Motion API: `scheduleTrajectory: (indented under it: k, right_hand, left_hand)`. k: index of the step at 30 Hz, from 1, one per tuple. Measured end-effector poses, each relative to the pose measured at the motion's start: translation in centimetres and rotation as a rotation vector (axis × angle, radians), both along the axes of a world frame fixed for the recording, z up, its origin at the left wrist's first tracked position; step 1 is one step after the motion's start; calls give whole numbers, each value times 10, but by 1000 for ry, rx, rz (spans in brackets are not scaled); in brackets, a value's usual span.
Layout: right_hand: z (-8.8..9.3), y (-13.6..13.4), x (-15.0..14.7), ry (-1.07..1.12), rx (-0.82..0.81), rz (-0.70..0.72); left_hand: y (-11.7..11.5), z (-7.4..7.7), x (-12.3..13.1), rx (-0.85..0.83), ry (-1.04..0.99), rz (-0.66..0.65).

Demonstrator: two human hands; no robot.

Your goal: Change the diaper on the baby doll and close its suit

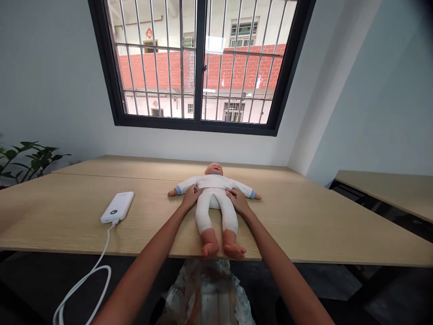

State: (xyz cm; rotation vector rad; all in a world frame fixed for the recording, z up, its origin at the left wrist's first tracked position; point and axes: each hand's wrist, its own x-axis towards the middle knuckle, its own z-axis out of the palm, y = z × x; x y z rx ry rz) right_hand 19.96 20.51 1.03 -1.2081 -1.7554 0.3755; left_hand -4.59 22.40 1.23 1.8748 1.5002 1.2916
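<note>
Forearms flanking baby doll (feet toward camera)

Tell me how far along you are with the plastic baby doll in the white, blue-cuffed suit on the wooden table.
Done: the plastic baby doll lies on its back, suit on, arms spread. In hand: the left hand and right hand rest at its hips. Left: its feet are bare, and the crumpled translucent plastic bag below the table edge appears untouched.

Pretty sure this is a plain office or training room: long pale wood-laminate desks pushed together, smooth white walls, a big black-framed barred window, and a leafy green potted plant off in the corner
</note>
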Motion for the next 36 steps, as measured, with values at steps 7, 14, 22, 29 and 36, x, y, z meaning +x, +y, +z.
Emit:
scheduleTrajectory:
  k: [7,14,22,29,36]
  right_hand:
    - [2,0,-2,20,-50,-10]
    - [46,-67,-5,186,120,-148]
    - [-19,-249,19,-388,346,98]
    - [-93,-240,-6,-25,-637,191]
    - [-59,-248,-33,627,-798,353]
  left_hand:
    - [-6,13,-1,-3,-66,17]
    - [-82,58,2,259,-196,202]
    - [-271,-36,-15,387,146,-245]
    - [-270,-112,-21,-418,147,-121]
    - [-274,-98,-9,-572,-375,-251]
